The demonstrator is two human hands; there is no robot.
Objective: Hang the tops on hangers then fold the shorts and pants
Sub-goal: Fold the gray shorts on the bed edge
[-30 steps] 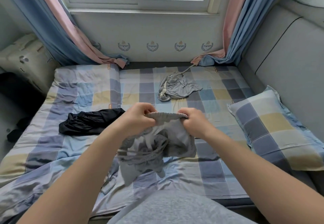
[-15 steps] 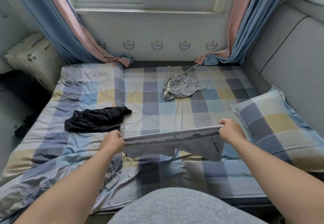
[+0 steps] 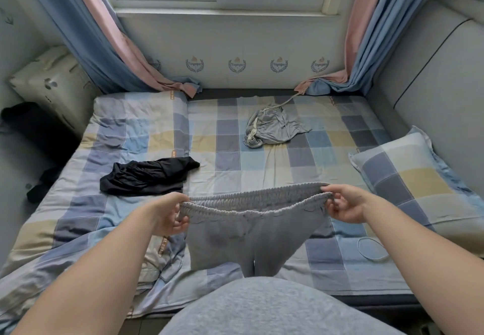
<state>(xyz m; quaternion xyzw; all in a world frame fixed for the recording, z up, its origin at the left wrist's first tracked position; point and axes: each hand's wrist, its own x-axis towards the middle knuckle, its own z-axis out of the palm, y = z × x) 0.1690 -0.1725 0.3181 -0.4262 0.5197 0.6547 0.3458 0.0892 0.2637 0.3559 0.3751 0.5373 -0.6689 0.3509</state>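
Note:
I hold a pair of grey shorts up by their elastic waistband above the near part of the bed. My left hand pinches the waistband's left end and my right hand pinches its right end. The waistband is stretched wide and gapes open, and both legs hang down toward my body. A crumpled black garment lies on the bed to the left. Farther back, near the middle, lies a bunched grey garment with a white drawstring.
The bed has a checked blue, grey and yellow sheet. A matching pillow lies at the right by a grey padded wall. A thin white loop lies near my right forearm. Curtains hang at both back corners below the window.
My hands went from close together on the bunched shorts to wide apart, spreading the waistband. Since half a second ago the waistband has opened and the shorts hang straighter.

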